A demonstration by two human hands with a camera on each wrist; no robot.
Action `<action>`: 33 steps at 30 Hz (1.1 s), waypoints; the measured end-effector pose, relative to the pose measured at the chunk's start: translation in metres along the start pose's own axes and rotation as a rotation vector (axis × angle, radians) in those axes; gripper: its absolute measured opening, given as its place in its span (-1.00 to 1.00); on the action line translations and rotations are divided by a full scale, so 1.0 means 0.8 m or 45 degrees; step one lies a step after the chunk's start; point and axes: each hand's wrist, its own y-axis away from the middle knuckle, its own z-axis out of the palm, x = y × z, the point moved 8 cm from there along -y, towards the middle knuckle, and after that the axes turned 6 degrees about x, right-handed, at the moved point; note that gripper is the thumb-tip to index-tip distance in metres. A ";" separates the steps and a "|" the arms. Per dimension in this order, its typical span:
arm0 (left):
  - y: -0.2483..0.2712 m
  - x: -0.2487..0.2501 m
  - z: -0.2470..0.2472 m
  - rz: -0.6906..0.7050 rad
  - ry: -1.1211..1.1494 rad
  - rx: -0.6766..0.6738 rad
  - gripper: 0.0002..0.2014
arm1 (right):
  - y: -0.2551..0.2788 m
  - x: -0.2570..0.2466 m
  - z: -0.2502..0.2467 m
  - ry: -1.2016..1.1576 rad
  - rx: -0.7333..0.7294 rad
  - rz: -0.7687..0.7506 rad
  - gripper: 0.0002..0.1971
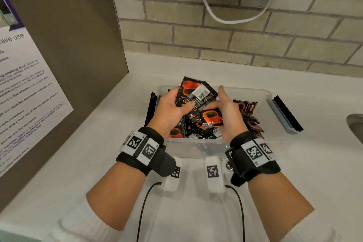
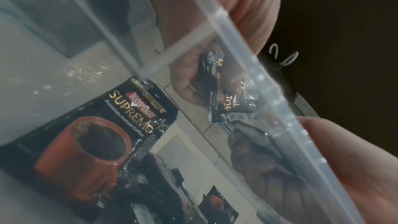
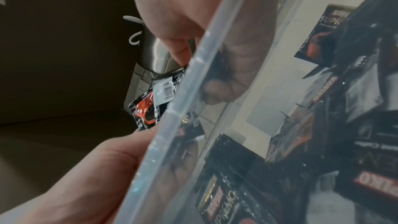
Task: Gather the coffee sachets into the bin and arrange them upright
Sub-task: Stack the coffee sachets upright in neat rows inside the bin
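A clear plastic bin (image 1: 247, 92) stands on the white counter with several black-and-red coffee sachets (image 1: 198, 125) lying loose and crooked inside. Above its left half, my left hand (image 1: 176, 102) grips a small bundle of sachets (image 1: 198, 92), one showing its barcode side. My right hand (image 1: 224, 108) pinches a single sachet (image 1: 213, 117) close beside that bundle. The left wrist view looks through the bin wall (image 2: 269, 91) at a sachet (image 2: 103, 142) leaning inside. In the right wrist view the held bundle (image 3: 159, 98) shows past the bin rim (image 3: 172, 108).
A brown panel (image 1: 68, 45) with a printed notice stands close on the left. The bin's side clips (image 1: 284, 114) hang open. A sink edge (image 1: 355, 125) is at far right. A brick wall with a white cable (image 1: 216, 15) lies behind.
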 end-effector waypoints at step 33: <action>-0.005 0.018 0.004 0.315 -0.444 -0.013 -0.74 | 0.006 -0.016 -0.004 0.152 0.130 -0.195 -0.51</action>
